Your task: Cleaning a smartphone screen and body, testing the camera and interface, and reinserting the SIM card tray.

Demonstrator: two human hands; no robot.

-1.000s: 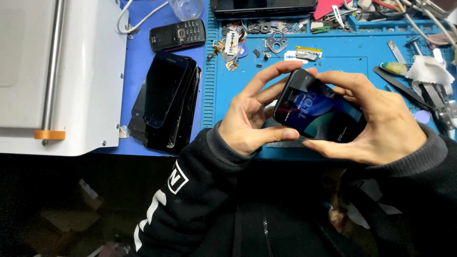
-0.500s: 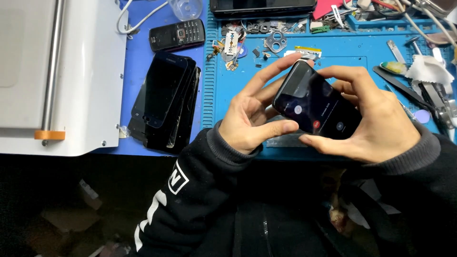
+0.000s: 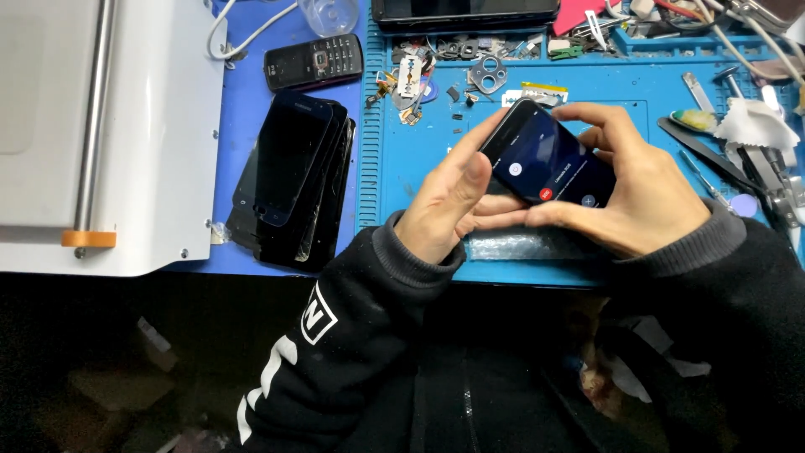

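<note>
Black smartphone (image 3: 549,159) gripped between both hands (image 3: 457,197), above blue mat (image 3: 402,151), screen stack (image 3: 293,180) well apart leftward.

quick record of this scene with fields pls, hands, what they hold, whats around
left hand: grips the near end of the smartphone, thumb up along its edge
right hand: holds the phone's far side, fingers curled over the top
smartphone: lit dark screen with round buttons, one red, held above the blue mat
left of hands: stack of black phone screens
behind stack: keypad phone
far left: white machine
right edge: tweezers
</note>
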